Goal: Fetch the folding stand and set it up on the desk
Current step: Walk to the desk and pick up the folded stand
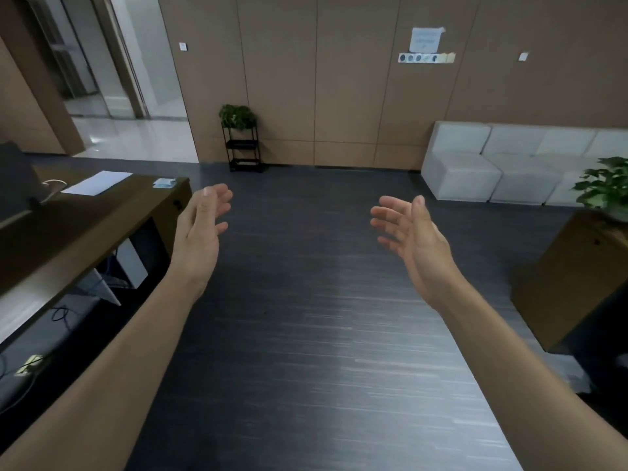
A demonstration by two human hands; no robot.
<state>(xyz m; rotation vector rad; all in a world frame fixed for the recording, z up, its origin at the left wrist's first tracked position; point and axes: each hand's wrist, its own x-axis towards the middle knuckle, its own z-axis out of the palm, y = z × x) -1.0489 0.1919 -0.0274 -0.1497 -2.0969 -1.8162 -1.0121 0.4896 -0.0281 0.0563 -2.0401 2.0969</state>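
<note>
Both forearms reach out: your left hand [200, 229] and right hand [413, 232] are spread, holding nothing. Folding stand not in view; location unknown. Risk: clipping the desk [102, 212] corner just left, or snagging floor cables underneath.

Left hand [200, 229] & right hand [413, 232]: both empty, fingers spread, palms facing inward, above dark floor [306, 334]. Brown desk [102, 212] at left w/ white paper sheet [97, 182].

Dark wooden desk [112, 212], left: white paper sheet [97, 182], small blue packet [164, 182] near far corner, white cable [51, 185]. Dark striped floor [323, 317]: black three-tier rack [243, 149], white cube seats [492, 164].
</note>
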